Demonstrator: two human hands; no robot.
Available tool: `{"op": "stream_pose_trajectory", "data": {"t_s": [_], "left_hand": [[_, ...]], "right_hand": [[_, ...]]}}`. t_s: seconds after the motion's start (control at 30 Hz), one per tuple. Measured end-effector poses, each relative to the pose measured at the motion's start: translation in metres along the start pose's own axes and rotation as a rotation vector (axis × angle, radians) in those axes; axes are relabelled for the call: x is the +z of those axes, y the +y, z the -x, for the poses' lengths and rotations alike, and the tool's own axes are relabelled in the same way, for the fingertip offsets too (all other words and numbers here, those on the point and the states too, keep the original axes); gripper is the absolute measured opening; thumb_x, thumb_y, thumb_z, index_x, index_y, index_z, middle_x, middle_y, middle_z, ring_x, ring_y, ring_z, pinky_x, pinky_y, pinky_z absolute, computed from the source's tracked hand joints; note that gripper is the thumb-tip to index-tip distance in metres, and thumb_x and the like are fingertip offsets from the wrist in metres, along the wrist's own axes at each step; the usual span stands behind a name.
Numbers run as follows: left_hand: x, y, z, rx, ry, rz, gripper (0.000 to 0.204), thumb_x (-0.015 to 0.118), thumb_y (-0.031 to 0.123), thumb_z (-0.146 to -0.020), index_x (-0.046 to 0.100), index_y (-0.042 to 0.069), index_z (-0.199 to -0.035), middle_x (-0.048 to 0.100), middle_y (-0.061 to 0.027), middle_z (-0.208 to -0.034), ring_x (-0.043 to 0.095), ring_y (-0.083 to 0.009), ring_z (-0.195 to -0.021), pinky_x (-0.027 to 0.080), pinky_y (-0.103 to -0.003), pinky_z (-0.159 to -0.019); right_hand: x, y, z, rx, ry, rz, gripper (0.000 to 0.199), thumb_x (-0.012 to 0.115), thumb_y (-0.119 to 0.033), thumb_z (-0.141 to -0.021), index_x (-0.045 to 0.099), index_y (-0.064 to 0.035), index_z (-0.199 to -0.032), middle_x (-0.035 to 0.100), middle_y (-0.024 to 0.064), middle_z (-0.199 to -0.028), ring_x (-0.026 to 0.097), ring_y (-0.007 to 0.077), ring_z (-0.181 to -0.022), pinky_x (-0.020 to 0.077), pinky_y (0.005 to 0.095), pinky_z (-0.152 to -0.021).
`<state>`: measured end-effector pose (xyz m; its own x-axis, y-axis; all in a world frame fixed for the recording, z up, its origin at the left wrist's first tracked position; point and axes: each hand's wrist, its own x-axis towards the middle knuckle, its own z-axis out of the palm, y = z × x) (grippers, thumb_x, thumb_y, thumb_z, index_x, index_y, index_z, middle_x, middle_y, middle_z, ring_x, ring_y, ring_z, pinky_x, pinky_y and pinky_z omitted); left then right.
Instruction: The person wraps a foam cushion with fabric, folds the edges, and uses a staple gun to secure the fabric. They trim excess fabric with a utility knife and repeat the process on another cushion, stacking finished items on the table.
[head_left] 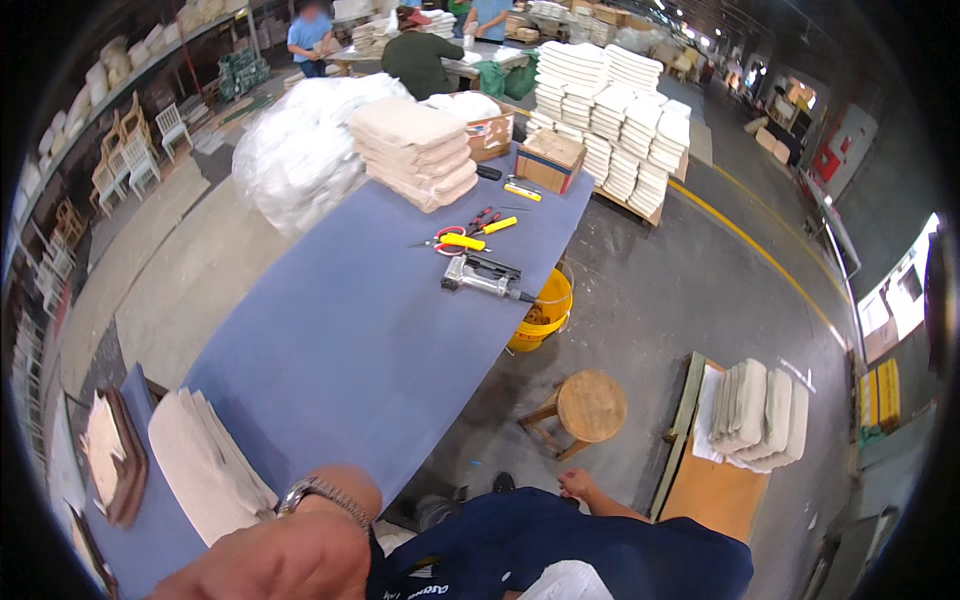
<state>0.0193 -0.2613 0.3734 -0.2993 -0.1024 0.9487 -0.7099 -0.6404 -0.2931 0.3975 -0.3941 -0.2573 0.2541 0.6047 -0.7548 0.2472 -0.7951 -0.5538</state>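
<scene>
My left arm is bent up close to the camera, with a metal-band watch [318, 494] on the wrist. My left hand [265, 560] looms large at the lower edge; its fingers are out of sight. Beside it, beige cushion pads [205, 465] lie stacked on the blue-grey table [330, 330]. Low at my side, my right hand [574, 485] has its fingers curled in, with nothing visible in them. Further up the table rest a silver and black pneumatic staple gun [478, 278], yellow-handled tools [463, 242] and red-handled scissors [440, 236], touched by neither hand.
Beige pads [415, 155] and a cardboard box [550, 160] occupy the table's far end. A yellow bucket [550, 305] and round wooden stool [592, 405] stand to its right. More cushions [755, 410] sit on a low bench at right. Several people work behind.
</scene>
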Motion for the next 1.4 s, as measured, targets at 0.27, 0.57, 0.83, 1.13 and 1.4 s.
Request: {"op": "stream_pose_trajectory", "data": {"t_s": [0.27,0.57,0.83,1.13,1.4], "left_hand": [[-0.019,-0.068,0.018,-0.337,-0.212,-0.076,0.045,0.062,0.020,-0.103,0.058,0.029,-0.147,0.065,0.0084,-0.134,0.057,-0.0119,-0.118,0.044,-0.032,-0.098],[-0.070,-0.162,0.072,-0.340,-0.143,-0.169,0.046,0.057,0.042,-0.104,0.053,0.039,-0.150,0.063,0.0116,-0.136,0.052,-0.0105,-0.129,0.039,-0.037,-0.106],[-0.198,-0.214,0.216,-0.887,0.353,-0.995,0.075,0.047,0.058,-0.102,0.037,0.011,-0.159,0.054,-0.0289,-0.137,0.055,-0.0339,-0.125,0.042,-0.049,-0.109],[-0.220,-0.120,0.539,-1.973,1.402,-1.337,0.045,0.055,0.040,-0.108,0.070,0.002,-0.092,0.067,-0.0046,-0.074,0.062,-0.0133,-0.065,0.048,-0.028,-0.059],[-0.211,-0.139,0.539,-2.302,1.135,-1.707,0.042,0.059,0.047,-0.105,0.064,0.008,-0.089,0.058,-0.0002,-0.075,0.054,-0.0109,-0.065,0.047,-0.027,-0.064]], "right_hand": [[-0.038,-0.022,-0.023,0.043,-0.018,-0.035,0.022,0.064,-0.019,-0.094,0.068,0.0008,-0.084,0.070,0.0118,-0.074,0.068,0.0202,-0.057,0.0541,0.0359,-0.051],[-0.023,-0.124,-0.099,-0.263,0.079,-0.252,0.023,0.061,-0.027,-0.102,0.064,-0.0040,-0.101,0.062,0.0039,-0.073,0.062,0.0146,-0.054,0.0505,0.0311,-0.050],[-0.083,-0.183,-0.182,0.063,0.070,-0.328,0.015,0.061,-0.019,-0.100,0.067,-0.0054,-0.103,0.067,0.0062,-0.078,0.066,0.0175,-0.060,0.0520,0.0341,-0.051],[-0.155,-0.223,-0.448,-0.405,0.323,0.387,0.066,0.074,-0.032,-0.088,0.055,-0.0068,-0.146,0.068,0.0256,-0.126,0.066,0.0408,-0.120,0.0528,0.0488,-0.102],[-0.183,-0.280,-0.604,0.125,0.113,0.110,0.062,0.073,-0.026,-0.089,0.053,-0.0121,-0.146,0.069,0.0229,-0.124,0.068,0.0395,-0.114,0.0554,0.0469,-0.094]]}}
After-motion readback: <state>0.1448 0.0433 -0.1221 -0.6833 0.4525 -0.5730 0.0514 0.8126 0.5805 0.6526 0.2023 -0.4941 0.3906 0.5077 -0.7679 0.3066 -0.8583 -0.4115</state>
